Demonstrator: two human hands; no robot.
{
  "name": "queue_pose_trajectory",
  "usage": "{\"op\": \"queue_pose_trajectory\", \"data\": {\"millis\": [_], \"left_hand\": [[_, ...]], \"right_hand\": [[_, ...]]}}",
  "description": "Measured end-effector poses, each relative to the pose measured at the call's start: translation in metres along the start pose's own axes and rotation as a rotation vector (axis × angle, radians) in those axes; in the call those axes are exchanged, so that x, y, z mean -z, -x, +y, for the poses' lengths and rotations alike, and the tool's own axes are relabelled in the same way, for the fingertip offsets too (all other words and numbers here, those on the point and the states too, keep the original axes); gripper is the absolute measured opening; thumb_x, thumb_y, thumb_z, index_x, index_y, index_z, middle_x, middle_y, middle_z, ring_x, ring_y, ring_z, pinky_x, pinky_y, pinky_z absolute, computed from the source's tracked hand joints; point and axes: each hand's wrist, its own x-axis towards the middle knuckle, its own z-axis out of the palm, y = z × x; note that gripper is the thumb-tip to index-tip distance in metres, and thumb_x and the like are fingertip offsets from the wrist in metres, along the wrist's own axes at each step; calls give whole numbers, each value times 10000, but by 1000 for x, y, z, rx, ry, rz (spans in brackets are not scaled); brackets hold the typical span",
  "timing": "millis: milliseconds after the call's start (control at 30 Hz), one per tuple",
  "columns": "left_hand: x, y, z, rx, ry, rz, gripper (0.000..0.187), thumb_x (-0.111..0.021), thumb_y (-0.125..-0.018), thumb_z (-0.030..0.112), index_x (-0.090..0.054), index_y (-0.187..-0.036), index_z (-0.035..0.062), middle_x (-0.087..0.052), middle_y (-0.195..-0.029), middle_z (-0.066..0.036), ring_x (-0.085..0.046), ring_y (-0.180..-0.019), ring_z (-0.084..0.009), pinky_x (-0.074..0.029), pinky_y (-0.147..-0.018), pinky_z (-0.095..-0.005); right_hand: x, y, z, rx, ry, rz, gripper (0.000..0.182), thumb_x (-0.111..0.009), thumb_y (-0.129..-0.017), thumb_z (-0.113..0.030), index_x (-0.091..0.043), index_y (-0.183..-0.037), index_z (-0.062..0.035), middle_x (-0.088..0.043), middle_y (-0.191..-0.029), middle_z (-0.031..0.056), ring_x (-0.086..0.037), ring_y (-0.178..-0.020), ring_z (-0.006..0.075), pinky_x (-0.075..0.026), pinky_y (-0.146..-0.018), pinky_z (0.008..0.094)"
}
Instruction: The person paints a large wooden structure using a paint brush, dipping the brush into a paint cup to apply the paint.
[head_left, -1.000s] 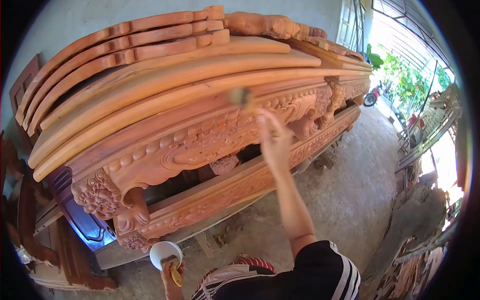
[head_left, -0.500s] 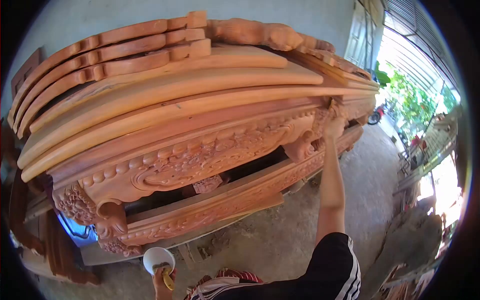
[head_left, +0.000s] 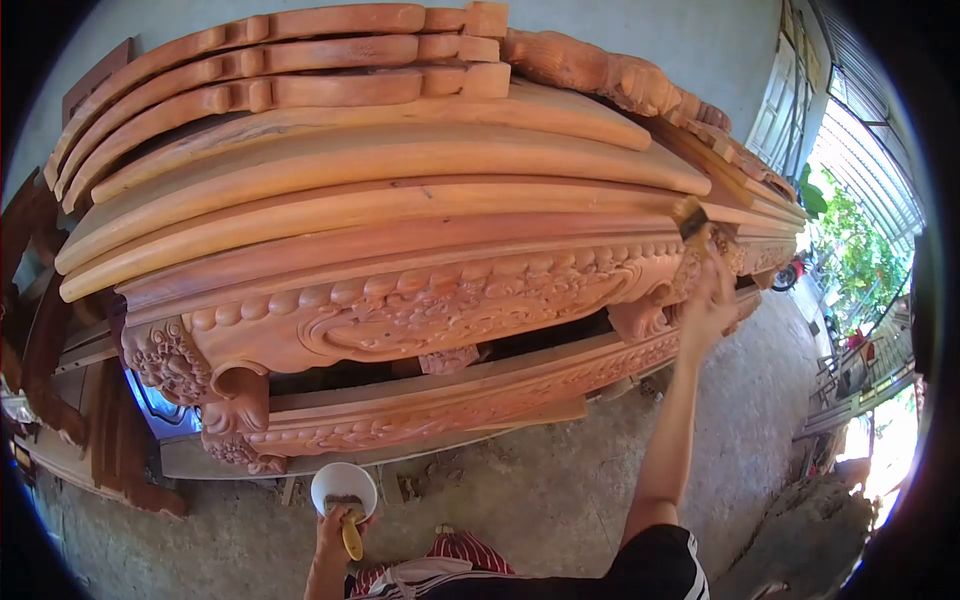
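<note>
Out in front on the right, my right hand [head_left: 708,305] is closed on a paintbrush [head_left: 691,222], bristles up, near the carved edge of the large wooden piece [head_left: 430,300]. At the lower left, my left hand [head_left: 335,535] grips a white cup [head_left: 343,484] from below. A second brush with a yellow handle [head_left: 352,538] leans at the cup's rim, its bristles inside. Long smooth planks [head_left: 400,160] lie stacked on top of the carved piece.
Curved wooden parts [head_left: 330,88] rest on the stack's upper left, a carved piece [head_left: 580,65] behind. More wooden parts [head_left: 110,440] stand at the far left. The concrete floor [head_left: 560,500] lies below. A motorbike [head_left: 787,273] is at the right.
My right hand has come back toward me from the carving, and the brush now shows clearly. My left hand still holds the cup. The whole view has shifted.
</note>
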Motion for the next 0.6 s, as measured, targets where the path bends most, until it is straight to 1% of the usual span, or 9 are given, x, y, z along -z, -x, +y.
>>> {"op": "queue_pose_trajectory", "data": {"millis": [33,67,133,200,367,433,500,567,600], "left_hand": [[11,-5,0,7,32,-40,375,-504,-819,122,-409,-1168,27,-591,-939,-190,-651,-684,-336,-517,-421,-277],[14,-4,5,-7,24,-50,360,-508,-821,123,-416,-1153,18,-591,-941,-191,-651,-681,-335,-525,-426,-282],[18,2,20,-4,20,-56,352,-511,-824,125,-419,-1144,10,-591,-938,-192,-652,-680,-336,-528,-430,-280],[38,11,39,-1,16,-47,345,-515,-826,127,-422,-1134,2,-592,-936,-193,-652,-680,-337,-531,-433,-278],[106,27,87,-7,27,-72,330,-517,-831,114,-423,-1121,-13,-603,-902,-180,-652,-646,-324,-541,-433,-281],[138,34,112,-21,26,-86,323,-513,-832,112,-426,-1119,-9,-604,-906,-179,-651,-632,-318,-542,-430,-283],[171,42,129,-106,72,-53,308,-509,-834,110,-434,-1115,8,-602,-913,-178,-652,-641,-318,-543,-432,-280],[212,47,140,-129,115,-23,325,-519,-820,112,-426,-1120,32,-592,-907,-169,-647,-635,-316,-544,-434,-278],[234,49,143,-140,141,33,344,-526,-809,115,-417,-1128,45,-586,-903,-165,-642,-625,-315,-545,-434,-281]], "right_hand": [[-5,1,2,122,168,26,226,-534,-910,-143,-629,-1052,4,-658,-977,134,-625,-872,206,-464,-804,304],[-16,8,-10,7,161,-21,230,-537,-908,-151,-626,-1057,0,-658,-986,150,-632,-883,238,-471,-798,317],[-37,39,-62,286,196,-50,221,-537,-906,-152,-631,-1047,-10,-660,-969,155,-640,-878,260,-478,-791,335],[-57,80,-124,248,40,-177,202,-539,-900,-133,-638,-1030,-12,-660,-939,154,-646,-835,260,-497,-743,340],[-121,179,-252,433,-321,-358,219,-628,-796,-13,-654,-1011,-45,-665,-871,124,-639,-673,236,-509,-576,329],[-132,191,-302,555,-393,-574,215,-624,-836,-50,-647,-1048,-23,-675,-869,110,-626,-663,142,-519,-578,270],[-132,193,-326,305,-530,-529,204,-617,-838,-53,-650,-1040,-45,-663,-862,130,-642,-731,228,-492,-653,301],[-130,174,-331,-33,-469,-313,197,-591,-868,-71,-644,-1054,-38,-660,-857,136,-639,-758,225,-481,-687,292],[-128,158,-322,79,-269,-186,202,-575,-879,-91,-644,-1062,-44,-663,-860,131,-642,-753,233,-489,-682,298]]}}
